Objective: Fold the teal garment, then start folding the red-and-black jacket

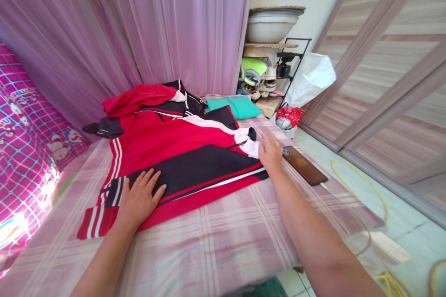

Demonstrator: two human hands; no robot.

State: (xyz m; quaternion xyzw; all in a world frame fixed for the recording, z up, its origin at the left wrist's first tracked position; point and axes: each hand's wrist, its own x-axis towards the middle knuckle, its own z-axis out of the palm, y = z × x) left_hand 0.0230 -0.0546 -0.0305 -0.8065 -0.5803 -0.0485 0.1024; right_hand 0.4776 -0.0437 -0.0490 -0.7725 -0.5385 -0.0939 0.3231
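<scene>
A red, black and white zip jacket point(205, 165) lies spread on a plaid-covered bed, its collar to the right and striped hem and cuff to the left. My left hand point(141, 193) rests flat on the black sleeve near the striped cuff, fingers spread. At the collar end, my right hand point(272, 154) has its thumb and fingers closed at the white shoulder edge; the fingertips are partly hidden. Just right of that hand lies a brown phone point(304, 165) with a white cable plugged into it.
Behind the jacket lie a second red and black garment point(139, 100) and a teal folded cloth point(233, 107). Purple curtains point(195, 28) hang at the back. A shoe rack point(296, 55), white bag point(310, 79) and wardrobe point(383, 55) stand right. A yellow cable point(362, 176) crosses the floor.
</scene>
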